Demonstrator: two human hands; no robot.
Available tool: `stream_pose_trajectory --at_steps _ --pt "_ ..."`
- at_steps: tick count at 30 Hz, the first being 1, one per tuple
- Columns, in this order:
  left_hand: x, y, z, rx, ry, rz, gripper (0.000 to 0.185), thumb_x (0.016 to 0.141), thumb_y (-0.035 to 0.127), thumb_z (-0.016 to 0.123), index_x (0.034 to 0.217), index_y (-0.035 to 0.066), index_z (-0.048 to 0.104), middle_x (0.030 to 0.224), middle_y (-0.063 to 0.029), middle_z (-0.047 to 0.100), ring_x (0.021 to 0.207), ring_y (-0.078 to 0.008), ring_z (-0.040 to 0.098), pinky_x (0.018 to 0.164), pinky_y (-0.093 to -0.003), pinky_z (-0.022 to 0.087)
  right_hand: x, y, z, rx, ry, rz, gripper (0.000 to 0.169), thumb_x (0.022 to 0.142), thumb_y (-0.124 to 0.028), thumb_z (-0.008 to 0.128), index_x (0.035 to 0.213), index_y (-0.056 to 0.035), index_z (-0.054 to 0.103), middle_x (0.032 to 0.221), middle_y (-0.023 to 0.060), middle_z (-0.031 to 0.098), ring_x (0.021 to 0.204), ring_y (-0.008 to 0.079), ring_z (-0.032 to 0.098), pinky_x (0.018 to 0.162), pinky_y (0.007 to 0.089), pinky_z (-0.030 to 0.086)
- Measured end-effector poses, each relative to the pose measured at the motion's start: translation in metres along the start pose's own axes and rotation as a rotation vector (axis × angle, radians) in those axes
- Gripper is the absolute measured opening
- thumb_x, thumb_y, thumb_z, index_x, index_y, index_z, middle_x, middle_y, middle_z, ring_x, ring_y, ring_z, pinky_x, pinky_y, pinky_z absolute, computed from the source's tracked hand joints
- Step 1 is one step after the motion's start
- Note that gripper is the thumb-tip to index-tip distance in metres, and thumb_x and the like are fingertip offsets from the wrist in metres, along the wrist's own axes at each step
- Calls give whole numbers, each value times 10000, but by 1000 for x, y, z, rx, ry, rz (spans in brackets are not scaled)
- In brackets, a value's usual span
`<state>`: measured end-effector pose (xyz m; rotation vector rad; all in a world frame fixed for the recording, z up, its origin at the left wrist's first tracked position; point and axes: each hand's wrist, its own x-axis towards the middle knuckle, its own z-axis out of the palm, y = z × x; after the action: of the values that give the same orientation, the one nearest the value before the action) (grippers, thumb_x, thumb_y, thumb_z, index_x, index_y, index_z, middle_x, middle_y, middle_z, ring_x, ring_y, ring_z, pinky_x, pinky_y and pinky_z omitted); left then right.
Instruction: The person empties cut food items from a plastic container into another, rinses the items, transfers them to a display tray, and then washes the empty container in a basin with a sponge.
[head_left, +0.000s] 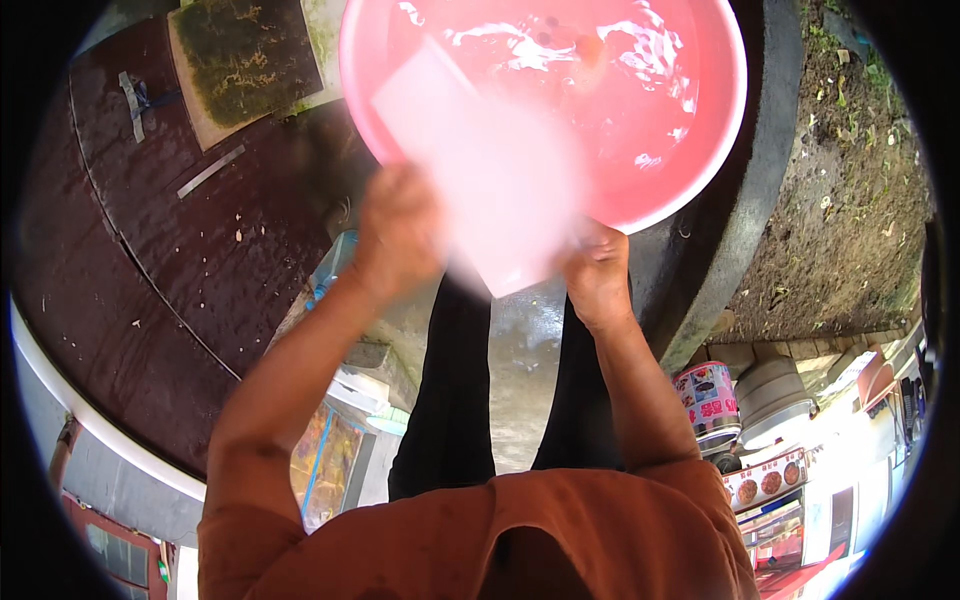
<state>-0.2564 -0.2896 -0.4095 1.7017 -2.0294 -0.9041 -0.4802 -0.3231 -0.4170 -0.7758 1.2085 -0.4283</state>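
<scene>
A pale pinkish-white flat object (499, 187), blurred by motion, is held between both hands above the near edge of a large pink basin (667, 187). Its material is hard to make out, and one corner points down towards me. My left hand (401, 217), also blurred, grips its left side. On the right edge, my right hand (596, 270) has its thumb and fingers closed. Rippling water with bright reflections fills part of the basin. A blurry orange-yellow spot (590, 51) and a few dark spots (550, 28) show in the water.
A dark red wooden panel (187, 262) with a curved edge lies at left, near a mossy board (247, 60). A clear plastic bottle (339, 259) is beside my left forearm. To the right are a concrete ledge (742, 210), bare soil (840, 225), a printed tin (706, 401) and a metal pot (772, 394).
</scene>
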Motion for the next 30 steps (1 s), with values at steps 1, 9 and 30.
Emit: stream_pose_trajectory --at_steps 1,9,30 --pt "-10 16 2 -49 -60 55 108 746 99 547 794 102 644 922 -55 605 885 -251 548 744 -397 415 -4 2 2 -16 13 19 127 777 65 576 880 19 636 792 -30 610 698 52 503 612 222 440" --pt "-20 1 5 30 -69 78 153 735 128 541 845 88 639 971 -71 600 947 -252 537 786 -411 410 1 -6 5 38 -32 48 200 757 94 509 900 18 626 790 -22 596 688 56 505 586 216 428" --pt "-10 -33 9 72 86 -93 155 770 147 583 868 58 665 1027 -100 603 943 -281 528 812 -392 391 -2 1 7 5 -45 30 180 762 82 516 892 20 624 775 -16 595 681 62 510 582 224 434"
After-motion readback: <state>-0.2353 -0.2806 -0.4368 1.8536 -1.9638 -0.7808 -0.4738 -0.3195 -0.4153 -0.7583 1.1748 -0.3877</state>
